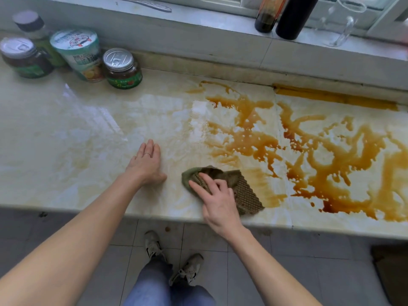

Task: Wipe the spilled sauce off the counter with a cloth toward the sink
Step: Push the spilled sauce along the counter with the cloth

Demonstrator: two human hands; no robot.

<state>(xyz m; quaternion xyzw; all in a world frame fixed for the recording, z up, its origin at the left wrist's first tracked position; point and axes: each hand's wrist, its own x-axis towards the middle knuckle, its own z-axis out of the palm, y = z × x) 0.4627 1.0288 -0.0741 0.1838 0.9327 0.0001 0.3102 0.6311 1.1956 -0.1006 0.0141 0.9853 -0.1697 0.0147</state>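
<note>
- Pressed right hand (217, 199) down on olive-brown waffle-weave cloth (245, 193), fingers spread and mostly straight on top, not curled round it.
- Laid left hand (146, 164) flat on pale cream marble-look counter (66, 140), fingers straight and together, holding nothing, just left of cloth.
- Had cloth lying near counter's front edge, at left border of spilled orange-brown sauce (331, 155).
- Ran cloth's long axis on a diagonal: bunched end toward rear left under fingertips, flat corner pointing front right toward counter's edge.
- Saw sauce spread in branching puddles over right half of counter and along back wall (198, 45); left half glossy, with faint yellow smears.
- Noted at rear left a glass jar with silver pull-tab lid (122, 68), printed paper cup (78, 54), second jar (22, 57) and grey-capped bottle (33, 27), close together.
- Noted dark bottles (295, 16) and clear glass mug (340, 23) on window ledge (198, 16) behind.
- Stood in pale shoes (152, 244) on grey tiled floor (287, 272).
</note>
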